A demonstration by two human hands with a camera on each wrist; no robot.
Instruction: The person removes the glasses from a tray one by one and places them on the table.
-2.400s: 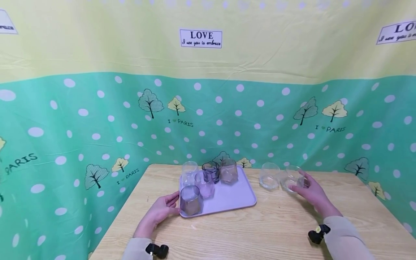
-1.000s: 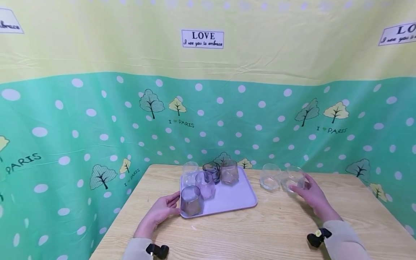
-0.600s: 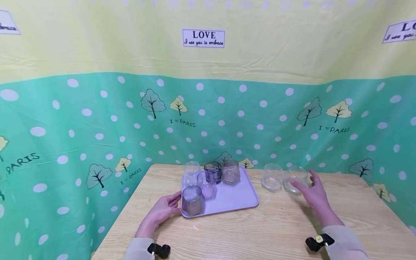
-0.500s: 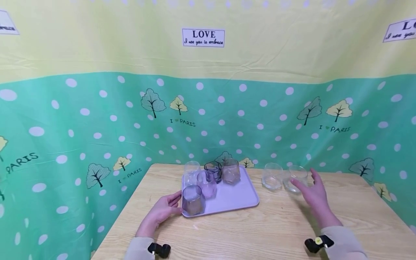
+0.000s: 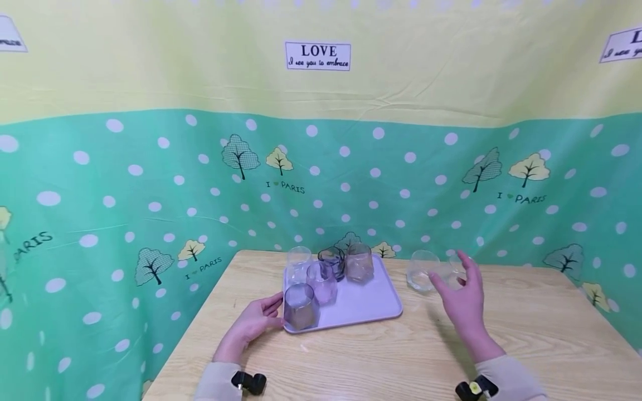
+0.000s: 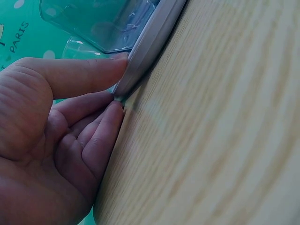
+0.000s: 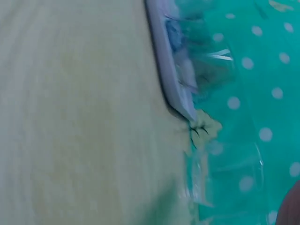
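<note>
My left hand [image 5: 253, 323] grips the left edge of a lilac tray [image 5: 361, 305]. In the left wrist view its thumb presses the tray rim [image 6: 140, 54] from above, fingers curled at the underside. Nearest that hand on the tray stands a grey tumbler [image 5: 301, 313]. Behind it are a purple tumbler [image 5: 323, 289], a dark tumbler [image 5: 332, 259], a brownish tumbler [image 5: 359, 266] and a clear tumbler [image 5: 297, 262]. My right hand [image 5: 465, 303], thumb and fingers spread, holds nothing in front of two clear tumblers; it partly hides the right one [image 5: 450, 280], beside the left one [image 5: 421, 274].
The wooden table [image 5: 361, 362] carries everything. A green and yellow printed curtain [image 5: 371, 156] hangs right behind its far edge. Small black cameras sit on both wrists, such as the right wrist camera [image 5: 473, 388].
My right hand has let go of the right clear tumbler and shifted left, its fingers spreading. My left hand keeps its hold on the tray. The head view has shifted slightly.
</note>
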